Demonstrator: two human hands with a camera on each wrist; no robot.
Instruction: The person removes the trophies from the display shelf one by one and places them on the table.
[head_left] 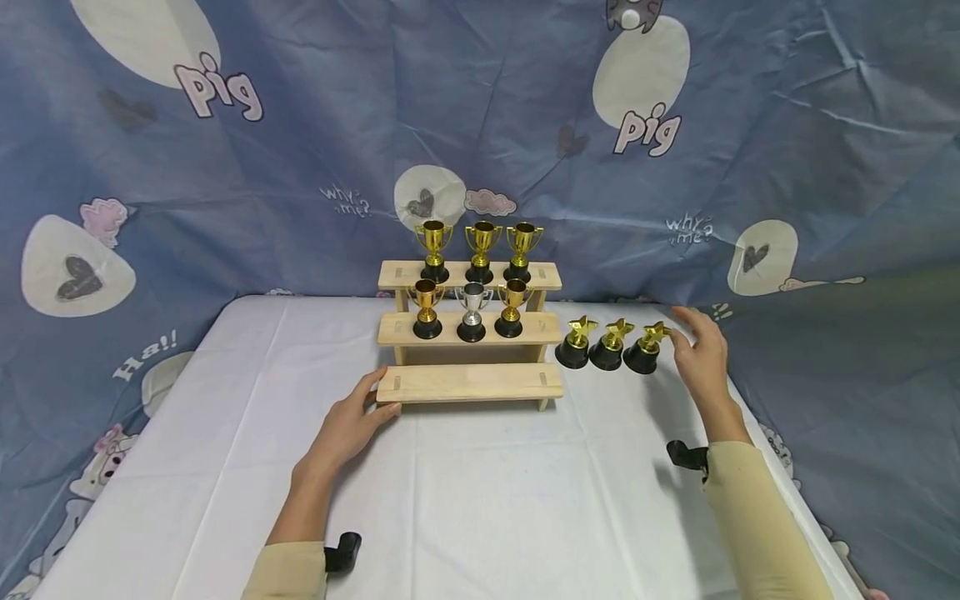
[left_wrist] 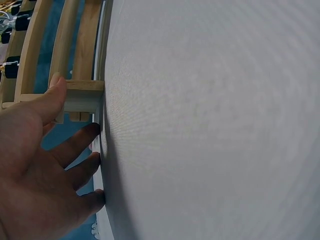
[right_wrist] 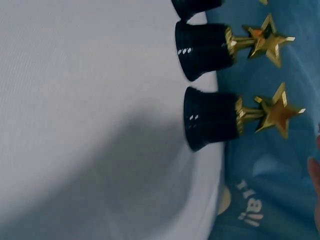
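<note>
A three-step wooden display stand (head_left: 468,383) stands on the white table. My left hand (head_left: 348,427) holds the left end of its lowest step between thumb and index finger. In the left wrist view the other fingers (left_wrist: 82,172) are spread, tips down at the tabletop. My right hand (head_left: 701,354) is beside the rightmost star trophy (head_left: 643,354), its fingers loosely bent and apart from the star in the right wrist view. That trophy has a black base and a gold star; a second star trophy (head_left: 609,350) and a third star trophy (head_left: 574,348) stand left of it.
Three gold cup trophies (head_left: 480,250) stand on the top step. On the middle step a silver cup trophy (head_left: 472,312) stands between two gold-coloured cups. A blue printed cloth (head_left: 480,125) hangs behind the white table (head_left: 495,500).
</note>
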